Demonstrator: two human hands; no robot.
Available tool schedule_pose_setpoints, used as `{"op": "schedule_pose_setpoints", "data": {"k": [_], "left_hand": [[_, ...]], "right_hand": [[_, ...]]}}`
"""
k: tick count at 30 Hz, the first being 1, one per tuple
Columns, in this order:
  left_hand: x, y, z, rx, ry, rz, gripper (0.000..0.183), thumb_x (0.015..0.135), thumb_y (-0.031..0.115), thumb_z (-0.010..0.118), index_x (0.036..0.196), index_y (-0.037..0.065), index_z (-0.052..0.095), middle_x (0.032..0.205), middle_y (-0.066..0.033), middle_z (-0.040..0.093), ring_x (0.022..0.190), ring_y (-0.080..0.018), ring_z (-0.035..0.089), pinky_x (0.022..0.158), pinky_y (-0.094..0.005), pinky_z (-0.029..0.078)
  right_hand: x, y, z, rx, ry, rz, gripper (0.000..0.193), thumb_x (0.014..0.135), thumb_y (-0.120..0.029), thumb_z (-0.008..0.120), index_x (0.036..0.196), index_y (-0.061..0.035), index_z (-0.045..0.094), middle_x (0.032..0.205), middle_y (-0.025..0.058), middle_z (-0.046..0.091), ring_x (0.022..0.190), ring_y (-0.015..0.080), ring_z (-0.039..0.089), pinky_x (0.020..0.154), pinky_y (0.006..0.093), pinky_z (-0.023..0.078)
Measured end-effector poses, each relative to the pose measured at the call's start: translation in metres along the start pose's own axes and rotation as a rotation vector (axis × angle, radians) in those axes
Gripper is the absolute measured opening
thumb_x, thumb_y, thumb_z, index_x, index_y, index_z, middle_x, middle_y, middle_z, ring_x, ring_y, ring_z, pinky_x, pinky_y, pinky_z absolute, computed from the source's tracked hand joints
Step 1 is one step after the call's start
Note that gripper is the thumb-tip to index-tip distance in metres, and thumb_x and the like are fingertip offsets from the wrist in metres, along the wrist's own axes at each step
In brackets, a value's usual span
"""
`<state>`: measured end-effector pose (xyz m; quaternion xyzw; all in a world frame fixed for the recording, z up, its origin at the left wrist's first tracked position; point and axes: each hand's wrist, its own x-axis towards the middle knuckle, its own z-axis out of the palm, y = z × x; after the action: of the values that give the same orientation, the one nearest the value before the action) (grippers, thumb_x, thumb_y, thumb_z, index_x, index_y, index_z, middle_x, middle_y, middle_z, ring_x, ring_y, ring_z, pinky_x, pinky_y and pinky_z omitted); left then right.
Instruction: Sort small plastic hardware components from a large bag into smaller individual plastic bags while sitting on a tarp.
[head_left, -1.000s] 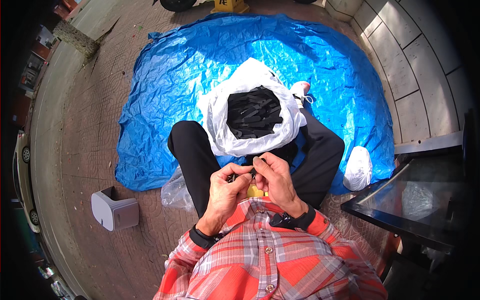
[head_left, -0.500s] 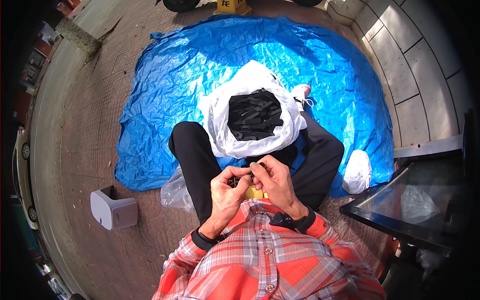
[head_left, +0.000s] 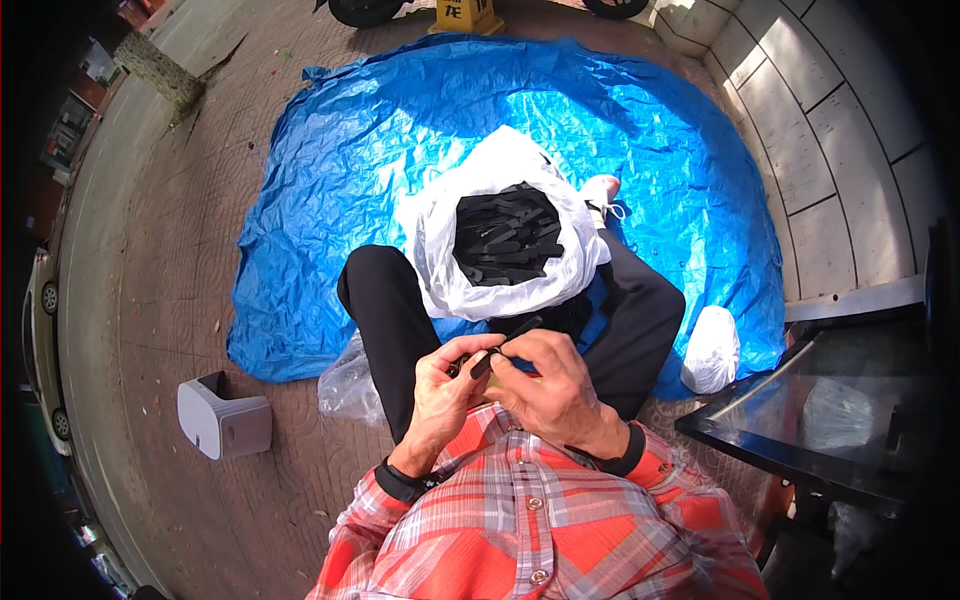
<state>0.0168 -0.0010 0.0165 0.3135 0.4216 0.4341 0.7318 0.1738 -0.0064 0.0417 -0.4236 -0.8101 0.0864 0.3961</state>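
Note:
My left hand (head_left: 440,398) and my right hand (head_left: 560,388) meet in front of my lap, fingers closed round a small black strip (head_left: 481,366). It shows between the fingertips; a dark end also sticks out above my right fingers. Much of the piece is hidden by my fingers. Just beyond, between my legs, stands a white plastic bag (head_left: 440,270) with its mouth rolled open. Heaped inside are many flat black strips (head_left: 508,235) with rounded ends. Something yellow, mostly covered, shows below my fingers.
A crinkled blue tarp (head_left: 330,190) lies under the bag. A tied white bag (head_left: 711,350) sits on its right edge, near a black-framed glass panel (head_left: 800,420). Clear plastic (head_left: 352,385) lies left of my knee, a white-grey box (head_left: 225,418) farther left. A tiled wall (head_left: 830,150) rises right.
My right hand has turned over, its back now facing up more. The black strip shows more plainly between my fingertips, one end sticking up. The bag stays put.

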Motion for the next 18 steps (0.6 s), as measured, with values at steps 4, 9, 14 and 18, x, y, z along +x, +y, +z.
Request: {"op": "schedule_pose_setpoints", "data": {"k": [4,9,14,18], "left_hand": [[-0.001,0.004,0.000,0.003,-0.067,0.001,0.018,0.085,0.008,0.057,0.101,-0.001,0.059,0.065,0.0047,0.049,0.049,0.0001,0.035,0.043,-0.0151,0.026],[0.000,0.005,0.001,0.169,-0.058,0.064,0.014,0.082,0.003,0.058,0.095,-0.001,0.059,0.072,0.0027,0.054,0.055,-0.0005,0.041,0.048,-0.0154,0.032],[0.000,0.005,0.003,0.403,-0.109,0.255,0.016,0.084,0.004,0.056,0.099,-0.001,0.059,0.064,0.0024,0.051,0.048,-0.0005,0.038,0.040,-0.0161,0.027],[0.009,0.002,-0.018,-0.031,0.127,0.064,0.030,0.081,0.008,0.063,0.109,0.001,0.056,0.072,0.0006,0.052,0.050,-0.0001,0.037,0.040,-0.0152,0.026]], "right_hand": [[0.007,0.019,-0.003,0.154,-0.065,0.261,0.019,0.077,-0.018,0.066,0.082,-0.0030,0.055,0.083,0.0097,0.053,0.082,0.0265,0.050,0.071,0.0361,0.041],[0.004,0.024,-0.001,0.348,-0.281,0.348,0.025,0.082,-0.024,0.062,0.077,-0.0018,0.052,0.073,0.0083,0.051,0.073,0.0230,0.050,0.062,0.0338,0.039],[-0.002,0.032,-0.008,0.914,-0.518,0.783,0.026,0.087,-0.026,0.057,0.079,-0.0015,0.054,0.068,0.0033,0.054,0.058,0.0101,0.050,0.051,0.0240,0.039],[-0.012,0.038,-0.005,1.347,-0.362,1.002,0.021,0.090,-0.022,0.052,0.082,-0.0035,0.055,0.071,-0.0003,0.056,0.059,0.0037,0.051,0.051,0.0163,0.039]]}}
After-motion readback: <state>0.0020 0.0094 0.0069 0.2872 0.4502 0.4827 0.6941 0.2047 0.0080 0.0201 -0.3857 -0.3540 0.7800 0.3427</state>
